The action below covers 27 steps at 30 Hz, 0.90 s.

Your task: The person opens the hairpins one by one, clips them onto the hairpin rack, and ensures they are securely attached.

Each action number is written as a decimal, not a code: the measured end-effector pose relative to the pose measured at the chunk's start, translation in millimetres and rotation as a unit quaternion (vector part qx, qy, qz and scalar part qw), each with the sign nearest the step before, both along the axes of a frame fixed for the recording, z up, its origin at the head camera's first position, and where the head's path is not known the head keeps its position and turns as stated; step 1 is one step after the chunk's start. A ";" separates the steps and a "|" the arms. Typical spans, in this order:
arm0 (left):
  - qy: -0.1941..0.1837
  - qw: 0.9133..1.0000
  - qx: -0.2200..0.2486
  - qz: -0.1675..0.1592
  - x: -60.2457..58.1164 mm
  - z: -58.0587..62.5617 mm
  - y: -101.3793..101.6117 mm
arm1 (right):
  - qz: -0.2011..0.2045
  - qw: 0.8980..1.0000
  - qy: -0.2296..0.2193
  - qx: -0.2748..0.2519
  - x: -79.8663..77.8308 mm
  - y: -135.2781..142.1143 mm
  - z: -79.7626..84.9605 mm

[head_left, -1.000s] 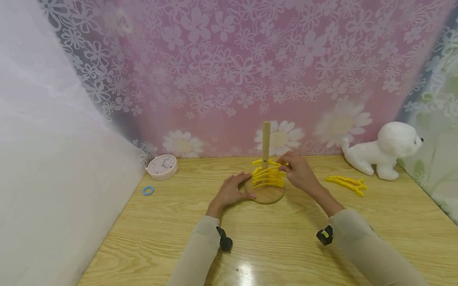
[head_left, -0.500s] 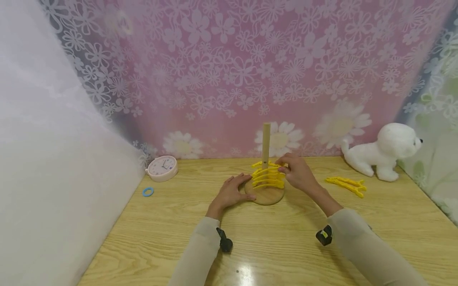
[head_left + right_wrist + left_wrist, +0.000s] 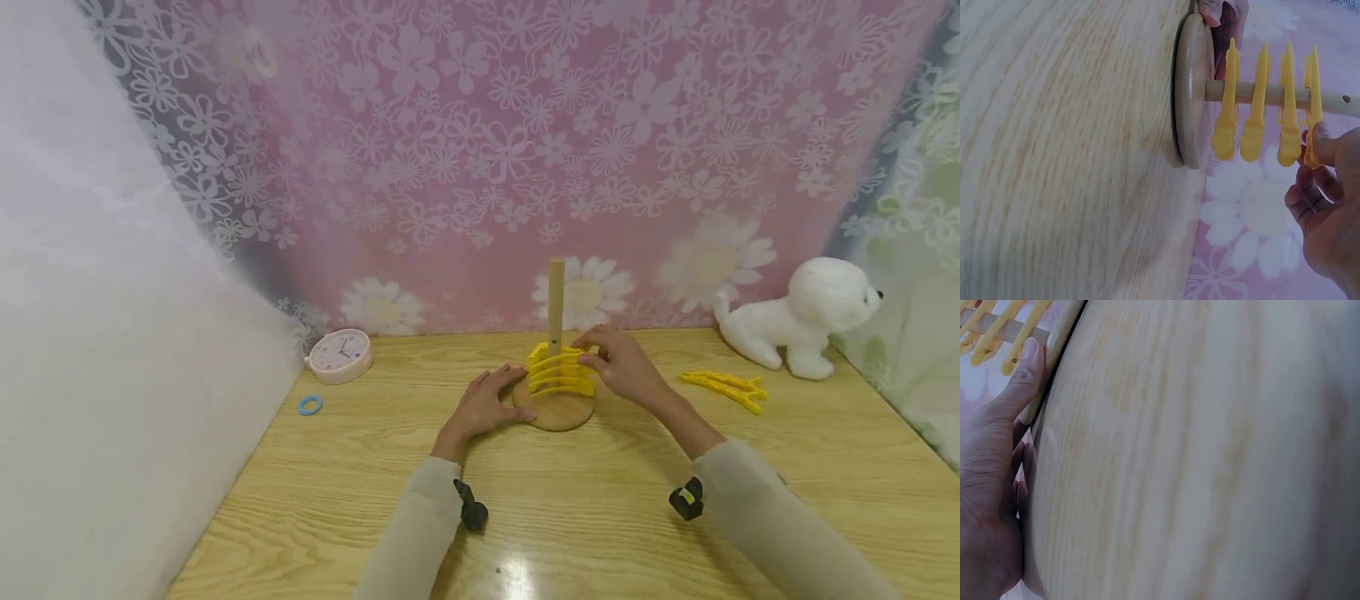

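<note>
A wooden stand has a round base (image 3: 558, 418) and an upright post (image 3: 556, 304) with a small hole in it. Several yellow plastic clips (image 3: 1286, 112) sit one above another across the post. My left hand (image 3: 483, 407) holds the left edge of the base, its thumb toward the front and its fingers around the far side. At the uppermost yellow clip (image 3: 1315, 87), the thumb and fingers of my right hand (image 3: 626, 365) pinch one end. That clip lies across the post below the hole. Part of the clip's end is hidden by the fingers.
Another yellow clip (image 3: 723, 388) lies on the table to the right. Behind it stands a white plush dog (image 3: 798, 321). On the left are a pink clock (image 3: 340, 357) and a small blue ring (image 3: 310, 406). A floral curtain (image 3: 487, 167) hangs behind the table.
The uppermost clip has come down along the post, closer to the clips beneath. My right hand has shifted slightly left with it. My left hand keeps its place on the base.
</note>
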<state>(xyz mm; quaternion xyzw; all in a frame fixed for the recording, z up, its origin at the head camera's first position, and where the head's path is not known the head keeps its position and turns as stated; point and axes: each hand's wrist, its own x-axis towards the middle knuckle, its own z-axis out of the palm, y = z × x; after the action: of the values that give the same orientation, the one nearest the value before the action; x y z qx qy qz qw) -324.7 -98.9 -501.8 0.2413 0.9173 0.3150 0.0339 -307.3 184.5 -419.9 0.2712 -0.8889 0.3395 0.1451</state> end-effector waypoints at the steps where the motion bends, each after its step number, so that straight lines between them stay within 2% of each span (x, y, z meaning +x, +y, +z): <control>1: 0.001 1.000 0.000 -0.002 0.0 -0.6 0.1 | 0.002 1.000 -0.004 -0.003 0.6 1.1 -0.7; 8: 0.005 1.000 0.000 -0.006 0.2 -3.1 0.4 | 0.010 1.000 -0.014 -0.004 5.2 10.0 -3.6; 15: 0.000 1.000 0.003 -0.002 0.9 -1.2 0.9 | -0.013 0.999 -0.027 -0.014 11.5 24.4 -0.8; 21: -0.005 1.000 0.002 -0.003 0.8 -1.1 0.0 | -0.043 0.998 -0.045 -0.033 22.1 51.0 1.8; 27: -0.007 1.000 -0.004 0.004 0.2 -0.7 -0.9 | -0.049 0.995 -0.057 -0.058 32.6 86.8 -4.8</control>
<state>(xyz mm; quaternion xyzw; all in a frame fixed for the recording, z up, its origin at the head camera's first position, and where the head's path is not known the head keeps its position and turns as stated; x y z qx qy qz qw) -324.5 -99.8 -502.5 0.2355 0.9192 0.3130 0.0397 -274.7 271.3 -424.7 0.1984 -0.8868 0.3980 0.1259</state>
